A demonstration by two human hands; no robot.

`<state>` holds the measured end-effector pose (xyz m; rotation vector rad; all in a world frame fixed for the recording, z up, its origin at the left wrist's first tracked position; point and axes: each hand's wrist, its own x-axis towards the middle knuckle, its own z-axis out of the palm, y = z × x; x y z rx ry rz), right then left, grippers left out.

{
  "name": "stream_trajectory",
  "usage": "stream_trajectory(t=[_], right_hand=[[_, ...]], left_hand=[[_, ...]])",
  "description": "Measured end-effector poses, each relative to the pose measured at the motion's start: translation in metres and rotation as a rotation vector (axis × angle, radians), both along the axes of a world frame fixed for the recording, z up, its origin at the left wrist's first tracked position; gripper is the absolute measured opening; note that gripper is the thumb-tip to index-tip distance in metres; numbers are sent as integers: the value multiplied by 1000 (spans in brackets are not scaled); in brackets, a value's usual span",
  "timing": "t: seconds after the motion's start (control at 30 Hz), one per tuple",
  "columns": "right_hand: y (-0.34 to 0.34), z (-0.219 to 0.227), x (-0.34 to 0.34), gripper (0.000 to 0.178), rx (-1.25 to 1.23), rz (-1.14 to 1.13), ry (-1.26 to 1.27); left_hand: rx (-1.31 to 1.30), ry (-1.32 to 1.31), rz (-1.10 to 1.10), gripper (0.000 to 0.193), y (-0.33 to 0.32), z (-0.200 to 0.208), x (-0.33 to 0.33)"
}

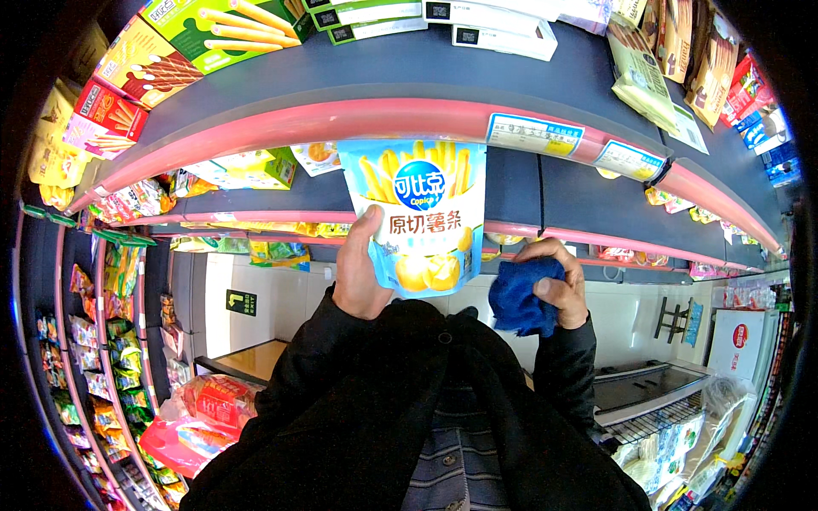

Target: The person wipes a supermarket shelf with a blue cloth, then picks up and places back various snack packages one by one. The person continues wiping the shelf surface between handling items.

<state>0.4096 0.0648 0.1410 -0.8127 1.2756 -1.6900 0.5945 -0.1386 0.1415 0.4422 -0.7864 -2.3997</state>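
A light-blue and white snack pouch (423, 230), printed with yellow fries and potatoes, is gripped along its left edge by my left hand (360, 268). The thumb lies on its front; the fingers behind it are hidden. Its face is turned up toward me, just below the pink shelf edge. To its right, apart from it, my right hand (562, 285) holds a crumpled dark-blue cloth (521, 296), with the thumb pressed on it and the fingers curled round it.
In front runs a dark shelf (383, 68) with a pink edge strip (341, 123) and price labels (535, 134). Snack boxes (247, 38) and packets stand on it. Lower shelves hold more packets. At left are racks of bagged snacks (123, 349) and a pink bag (192, 426); at right, a wire rack (652, 419).
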Motion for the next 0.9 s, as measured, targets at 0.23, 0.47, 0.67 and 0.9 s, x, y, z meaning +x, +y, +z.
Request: stream_trajectory(t=[0.23,0.47,0.67,0.9], right_hand=[[5,0,7,39,16,-103,-138],[16,-18,-6,35,-55,55,-55],[21,-19,-9,36,45,70,-103],[-4,-5,7,27,24,-289,-341]], left_hand=[[-9,-17,-15,56,9,-3,-1],[-60,-43,54,57,27,3,-3],[-125,-105,132,58,39,-5,0],[-215,-212,101,55,42,-18,-1]])
